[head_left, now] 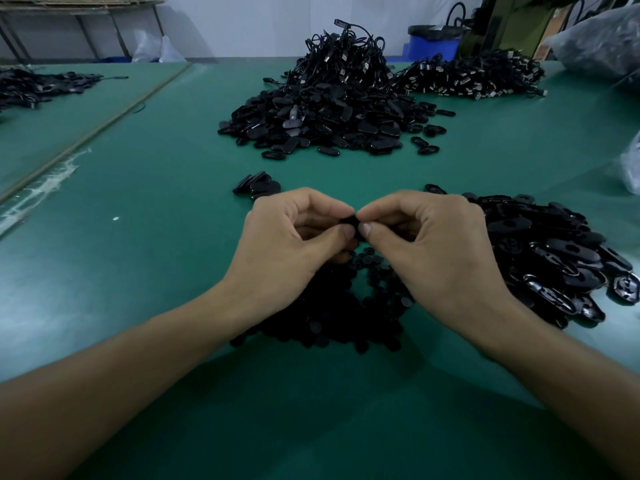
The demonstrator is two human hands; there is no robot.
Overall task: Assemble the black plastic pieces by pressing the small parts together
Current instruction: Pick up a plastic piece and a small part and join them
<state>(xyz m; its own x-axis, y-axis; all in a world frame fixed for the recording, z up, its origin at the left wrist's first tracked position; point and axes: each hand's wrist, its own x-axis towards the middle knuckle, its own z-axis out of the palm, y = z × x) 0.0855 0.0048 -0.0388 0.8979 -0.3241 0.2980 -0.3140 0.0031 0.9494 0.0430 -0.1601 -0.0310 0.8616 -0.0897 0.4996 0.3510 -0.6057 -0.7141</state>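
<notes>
Above a disc heap [346, 317], left hand [287, 240] and right hand [436, 244] clamped on one half-hidden black piece [349, 220].

Dark green is shown by the table mat [138, 271]. Matte black is seen on the small piece [349, 220] between the left hand [287, 244] and the right hand [426, 244], and on the round parts [346, 306] beneath them. Glossy black with pale glints is seen on the oval shells [554, 258] right of the right hand. Far beyond the hands, a blue bin [433, 46] is seen; left of the left hand, a white speck [115, 218].
</notes>
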